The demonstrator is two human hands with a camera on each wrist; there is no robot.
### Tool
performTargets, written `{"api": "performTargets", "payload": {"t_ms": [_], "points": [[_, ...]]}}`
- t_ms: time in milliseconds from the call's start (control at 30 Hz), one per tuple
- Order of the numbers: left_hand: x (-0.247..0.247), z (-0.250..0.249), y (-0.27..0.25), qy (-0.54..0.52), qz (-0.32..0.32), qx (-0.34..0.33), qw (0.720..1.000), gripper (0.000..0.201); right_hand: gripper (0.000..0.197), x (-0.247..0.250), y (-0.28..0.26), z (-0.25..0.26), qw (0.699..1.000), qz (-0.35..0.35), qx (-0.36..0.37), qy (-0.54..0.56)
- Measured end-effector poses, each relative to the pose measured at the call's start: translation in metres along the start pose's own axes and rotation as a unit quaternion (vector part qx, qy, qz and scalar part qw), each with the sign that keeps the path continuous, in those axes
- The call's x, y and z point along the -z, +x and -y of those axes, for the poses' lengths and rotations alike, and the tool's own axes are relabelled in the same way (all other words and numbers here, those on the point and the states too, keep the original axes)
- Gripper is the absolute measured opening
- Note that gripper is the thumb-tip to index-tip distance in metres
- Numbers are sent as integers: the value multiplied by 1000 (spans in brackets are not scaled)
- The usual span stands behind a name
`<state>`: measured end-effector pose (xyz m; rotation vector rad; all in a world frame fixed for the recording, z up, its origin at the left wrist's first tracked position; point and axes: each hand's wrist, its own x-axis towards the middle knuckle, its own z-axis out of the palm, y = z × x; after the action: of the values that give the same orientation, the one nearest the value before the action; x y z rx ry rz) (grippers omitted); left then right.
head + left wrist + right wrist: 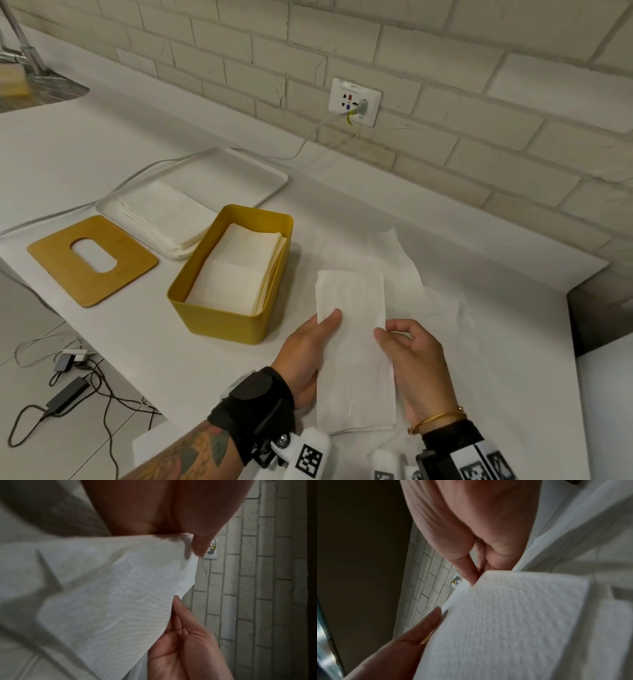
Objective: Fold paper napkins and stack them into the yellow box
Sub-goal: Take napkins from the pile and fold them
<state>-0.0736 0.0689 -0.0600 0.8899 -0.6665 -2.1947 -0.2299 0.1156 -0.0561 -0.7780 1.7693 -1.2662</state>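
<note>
The white table [102, 137] carries a white tray [270, 178] of unfolded napkins toward its back edge, and the yellow box [219, 318] just before it, half full of folded napkins. Near the front edge, the folded napkin [352, 342] is held up: left hand [305, 356] and right hand [418, 363] pinch its long sides.

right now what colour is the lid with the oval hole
Light wooden brown; the lid shows best in the head view.
</note>
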Motion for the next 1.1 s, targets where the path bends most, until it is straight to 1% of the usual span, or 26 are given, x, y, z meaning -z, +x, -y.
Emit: {"api": "performTargets", "payload": {"t_ms": [67, 133, 233, 267, 300, 367, 400, 467, 500, 567, 633, 667, 767, 833, 900, 967, 1033, 1067, 1100], "points": [[-1, -3, 1, 17, -3, -15, 1000, 39, 30, 1, -3, 1, 999, 26, -11, 16], [-3, -10, 2, 30, 1, -35, 999, 37, 40, 3, -9, -1, 998, 64, -24, -6], [-3, -30, 5, 45, -6, -72, 996, 36, 44, 14, -19, -12, 990, 111, -77, -52], [-3, -36, 6, 44, -4, -83, 996, 38, 45, 20, -21, -12, 986, 129, -83, -69], [-4, -42, 6, 43, -1, -89, 995, 39, 50, 28, -20, -10, 983, 141, -78, -90], [-5, -49, 6, 49, 14, -91, 995, 43, 69, 42, -15, 5, 984, 142, -34, -104], [-6, -49, 6, 56, 27, -86, 994, 47, 77, 45, -11, 14, 987, 140, -6, -84], [-10, -45, 6, 75, 62, -75, 992, 52, 83, 43, -5, 34, 985, 170, 22, -12], [-13, -43, 7, 84, 78, -71, 991, 53, 80, 38, -3, 42, 982, 189, 18, 28], [-19, -42, 6, 110, 99, -70, 987, 50, 56, 26, -1, 50, 979, 192, 12, 65], [-23, -46, 5, 149, 106, -91, 979, 42, 32, 18, -1, 51, 986, 164, 15, 35], [-24, -52, 6, 171, 100, -109, 974, 36, 26, 16, -1, 49, 987, 161, 9, 16], [-29, -74, 8, 212, 68, -164, 961, 24, 25, 12, -4, 41, 981, 195, -14, -16], [-34, -86, 7, 187, 52, -191, 962, 24, 25, 11, -6, 37, 981, 194, -21, -11], [-35, -91, 6, 161, 42, -205, 964, 27, 24, 10, -6, 37, 984, 177, -20, 2], [-29, -85, 5, 177, 36, -194, 964, 37, 23, 11, -3, 40, 987, 159, -11, 16], [-23, -74, 2, 199, 49, -161, 965, 47, 24, 10, -3, 48, 989, 146, 4, 33], [-21, -70, 0, 208, 57, -155, 964, 43, 25, 9, -2, 52, 989, 140, 17, 41], [-22, -67, -2, 223, 56, -167, 959, 34, 25, 7, -3, 57, 990, 131, 34, 44]]}}
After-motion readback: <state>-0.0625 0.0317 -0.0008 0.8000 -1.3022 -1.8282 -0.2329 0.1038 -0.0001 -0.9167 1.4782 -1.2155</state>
